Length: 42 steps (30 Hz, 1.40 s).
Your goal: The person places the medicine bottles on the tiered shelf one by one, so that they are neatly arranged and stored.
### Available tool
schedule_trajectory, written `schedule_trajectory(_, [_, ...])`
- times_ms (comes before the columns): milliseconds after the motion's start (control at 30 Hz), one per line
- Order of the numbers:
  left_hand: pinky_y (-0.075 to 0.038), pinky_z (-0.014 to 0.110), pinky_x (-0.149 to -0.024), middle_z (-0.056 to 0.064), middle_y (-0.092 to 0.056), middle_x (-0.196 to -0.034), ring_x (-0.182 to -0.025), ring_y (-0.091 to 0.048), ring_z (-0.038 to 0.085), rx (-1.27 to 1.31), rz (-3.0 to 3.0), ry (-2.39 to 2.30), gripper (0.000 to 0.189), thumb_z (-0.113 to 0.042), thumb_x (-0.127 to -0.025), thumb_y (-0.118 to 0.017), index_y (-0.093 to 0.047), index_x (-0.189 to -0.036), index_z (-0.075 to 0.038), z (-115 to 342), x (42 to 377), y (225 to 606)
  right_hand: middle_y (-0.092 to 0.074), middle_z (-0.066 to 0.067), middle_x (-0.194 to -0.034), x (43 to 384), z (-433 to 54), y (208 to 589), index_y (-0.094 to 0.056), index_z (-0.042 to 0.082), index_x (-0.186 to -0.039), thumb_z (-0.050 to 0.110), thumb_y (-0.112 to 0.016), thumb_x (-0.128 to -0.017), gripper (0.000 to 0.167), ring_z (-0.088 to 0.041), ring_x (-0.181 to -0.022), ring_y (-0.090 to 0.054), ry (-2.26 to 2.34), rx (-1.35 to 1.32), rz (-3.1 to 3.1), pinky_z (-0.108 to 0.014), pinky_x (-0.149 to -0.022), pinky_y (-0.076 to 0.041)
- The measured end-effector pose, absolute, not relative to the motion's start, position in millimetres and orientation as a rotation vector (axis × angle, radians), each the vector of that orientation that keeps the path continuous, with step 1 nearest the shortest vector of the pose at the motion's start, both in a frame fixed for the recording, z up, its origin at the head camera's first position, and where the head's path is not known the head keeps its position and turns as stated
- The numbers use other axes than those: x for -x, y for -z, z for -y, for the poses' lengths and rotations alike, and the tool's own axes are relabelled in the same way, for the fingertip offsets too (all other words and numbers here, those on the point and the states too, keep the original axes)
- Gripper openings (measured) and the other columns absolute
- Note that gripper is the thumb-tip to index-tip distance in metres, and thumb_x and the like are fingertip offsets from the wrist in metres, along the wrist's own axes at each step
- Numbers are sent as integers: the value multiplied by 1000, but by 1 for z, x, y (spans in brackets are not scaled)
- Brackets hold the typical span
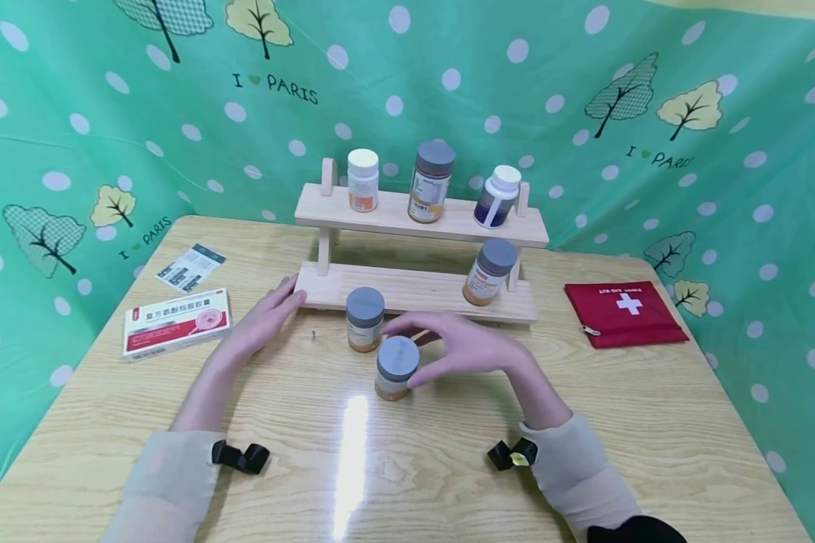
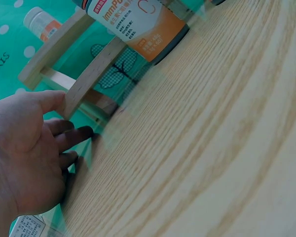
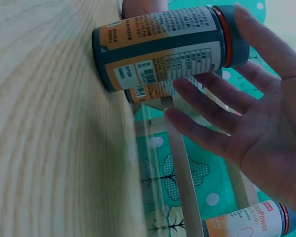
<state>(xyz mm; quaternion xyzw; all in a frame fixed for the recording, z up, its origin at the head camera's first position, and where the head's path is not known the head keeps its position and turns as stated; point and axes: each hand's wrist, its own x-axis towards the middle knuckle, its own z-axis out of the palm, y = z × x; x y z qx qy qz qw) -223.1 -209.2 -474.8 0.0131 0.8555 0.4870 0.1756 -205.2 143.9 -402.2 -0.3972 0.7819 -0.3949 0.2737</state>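
My right hand (image 1: pixel 458 343) spreads loosely around the nearest grey-capped supplement bottle (image 1: pixel 392 382), thumb by its near side and fingers behind. In the right wrist view the thumb tip lies at the cap (image 3: pixel 237 37), and the lower fingers stretch out apart from the orange-and-white label. Close behind stands a second grey-capped bottle (image 1: pixel 364 320) of the same kind, just in front of the wooden two-tier rack (image 1: pixel 407 280). My left hand (image 1: pixel 265 320) rests at the left end of the rack's lower shelf; in the left wrist view its thumb touches the shelf end (image 2: pixel 74 101).
A third matching bottle (image 1: pixel 487 273) stands on the lower shelf's right. The upper shelf bears a white bottle (image 1: pixel 363 181), a tall grey-capped bottle (image 1: pixel 431 185) and a dark-blue bottle (image 1: pixel 496 200). Medicine box (image 1: pixel 176 323) and blister card (image 1: pixel 190 268) lie left, red first-aid pouch (image 1: pixel 625 320) right.
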Motion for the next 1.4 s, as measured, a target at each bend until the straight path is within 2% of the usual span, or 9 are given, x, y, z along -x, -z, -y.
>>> schedule_trajectory(133, [8, 70, -126, 9, 11, -174, -159, 16, 45, -41, -2421, -1380, 81, -67, -104, -34, -5, -167, -24, 209, 223, 474, -62, 8, -141, 204, -143, 403, -54, 18, -147, 29, -85, -87, 68, -11, -131, -58, 1028, 1068, -2120, -40, -114, -51])
schedule_trajectory(367, [7, 70, -127, 10, 11, -174, -159, 15, 45, -45, -2427, -1377, 81, -66, -105, -34, -5, -167, -23, 209, 223, 474, -64, 8, -138, 204, -140, 405, -57, 16, -143, 25, -86, -86, 65, -11, -129, -59, 1028, 1069, -2134, -39, -112, -52])
schedule_trajectory(967, [7, 70, -126, 10, 11, -174, -159, 15, 46, -46, -2431, -1375, 81, -66, -105, -34, -5, -167, -23, 208, 223, 473, -67, 10, -129, 203, -141, 402, -62, 24, -134, 26, -88, -83, 57, -11, -122, -63, 1053, 1046, -2153, -35, -108, -55])
schedule_trajectory(1267, [7, 70, -127, 8, 11, -174, -159, 16, 44, -26, -2431, -1348, 82, -69, -104, -33, -3, -167, -24, 209, 224, 474, -70, 3, -122, 203, -151, 395, -64, 22, -129, 20, -89, -80, 56, -16, -112, -66, 1279, 982, -2244, -33, -98, -59])
schedule_trajectory(1400, [8, 70, -126, 7, 11, -174, -159, 16, 44, -23, -2430, -1350, 83, -69, -104, -33, -3, -167, -24, 208, 224, 473, -69, 0, -122, 204, -151, 395, -63, 18, -130, 15, -88, -80, 56, -18, -112, -65, 1401, 970, -2322, -35, -99, -58])
